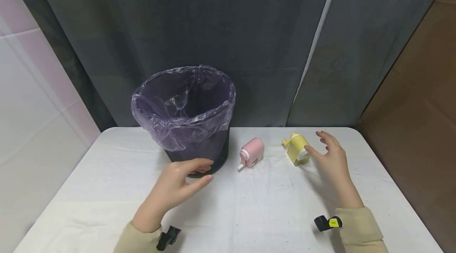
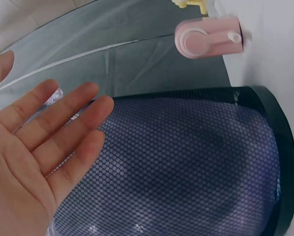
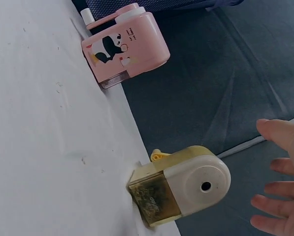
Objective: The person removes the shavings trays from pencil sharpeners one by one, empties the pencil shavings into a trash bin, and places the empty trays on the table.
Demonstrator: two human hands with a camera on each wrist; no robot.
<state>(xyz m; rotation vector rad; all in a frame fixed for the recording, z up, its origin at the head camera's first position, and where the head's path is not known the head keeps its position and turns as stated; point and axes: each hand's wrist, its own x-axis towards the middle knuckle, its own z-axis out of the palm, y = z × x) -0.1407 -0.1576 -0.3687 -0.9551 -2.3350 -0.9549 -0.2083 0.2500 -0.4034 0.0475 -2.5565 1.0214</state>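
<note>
Yellow sharpener (image 1: pixel 296 151) is standing on the counter (image 1: pixel 267 209) near the pink sharpener (image 1: pixel 254 151), and the right hand (image 1: pixel 334 162) is hovering just beside it, open and holding nothing. It's looking light, stiff and slightly slick to me; I'd be gripping the body, sparing the thin crank (image 1: pixel 286 142) and probably brittle drawer (image 3: pixel 155 199). The left hand (image 1: pixel 174 179), also open, is hanging before the bin (image 1: pixel 210 148). Its liner (image 1: pixel 185 124) is hiding the bottom; the left wrist view is cutting off most of the yellow sharpener.
</note>
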